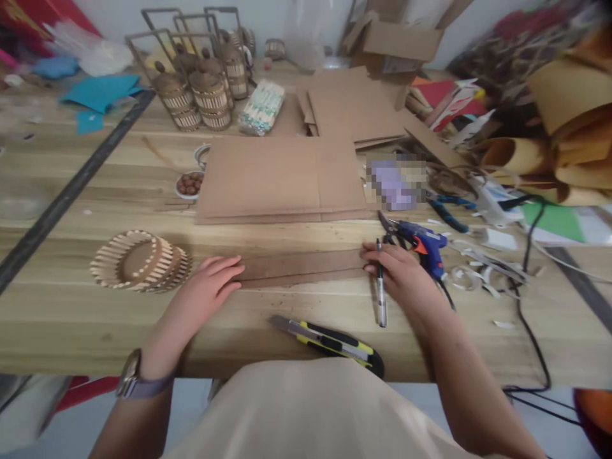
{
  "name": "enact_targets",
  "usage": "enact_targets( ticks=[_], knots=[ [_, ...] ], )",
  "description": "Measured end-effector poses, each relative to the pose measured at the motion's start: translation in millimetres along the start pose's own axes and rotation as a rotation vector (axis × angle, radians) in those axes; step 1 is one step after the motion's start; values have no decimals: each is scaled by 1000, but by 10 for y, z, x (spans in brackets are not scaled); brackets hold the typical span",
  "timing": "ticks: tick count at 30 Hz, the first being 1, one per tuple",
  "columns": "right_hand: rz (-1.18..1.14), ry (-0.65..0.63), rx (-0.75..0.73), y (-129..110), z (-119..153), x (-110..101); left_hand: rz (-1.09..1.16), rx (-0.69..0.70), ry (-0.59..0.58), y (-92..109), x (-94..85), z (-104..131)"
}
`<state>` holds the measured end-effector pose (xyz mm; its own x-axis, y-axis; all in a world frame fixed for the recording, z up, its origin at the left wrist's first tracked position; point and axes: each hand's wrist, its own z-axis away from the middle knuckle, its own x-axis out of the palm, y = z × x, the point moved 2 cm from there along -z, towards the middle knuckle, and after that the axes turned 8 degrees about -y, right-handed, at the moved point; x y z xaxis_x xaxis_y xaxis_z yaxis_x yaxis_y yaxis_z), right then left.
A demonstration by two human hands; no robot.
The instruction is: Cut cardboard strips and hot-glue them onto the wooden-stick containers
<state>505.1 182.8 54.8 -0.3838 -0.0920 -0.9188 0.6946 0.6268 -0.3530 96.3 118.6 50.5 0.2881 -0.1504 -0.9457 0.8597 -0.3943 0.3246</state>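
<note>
A long, narrow strip of brown cardboard (pixel 301 268) lies flat across the wooden table in front of me. My left hand (pixel 210 284) rests at its left end, fingers stretched out flat. At the other end, the fingertips of my right hand (pixel 401 271) touch the strip, while a black-and-clear pen (pixel 381 296) is held among those fingers, pointing toward me. Closer to my body lies a yellow-and-black utility knife (pixel 329 343) with its blade out. Left of my left hand stands a round basket of light and dark slats (pixel 138 261).
Folded cardboard (pixel 268 178) lies beyond the strip, near a small bowl of brown beads (pixel 190 184). A blue glue gun (pixel 428 245), pliers (pixel 449 210) and a black cable (pixel 526 319) are at right. Handled slatted lanterns (pixel 210 99) stand at the back.
</note>
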Motion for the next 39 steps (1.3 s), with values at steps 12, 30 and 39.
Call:
enact_targets(
  ticks=[12,30,39],
  knots=[
    [-90,16,112,56,105,-83,0,64,120,-143,121,6],
    [-122,26,95,53,111,-101,-40,47,115,-40,81,1],
    [-96,22,69,75,98,-89,-32,35,88,-61,79,19]
  ],
)
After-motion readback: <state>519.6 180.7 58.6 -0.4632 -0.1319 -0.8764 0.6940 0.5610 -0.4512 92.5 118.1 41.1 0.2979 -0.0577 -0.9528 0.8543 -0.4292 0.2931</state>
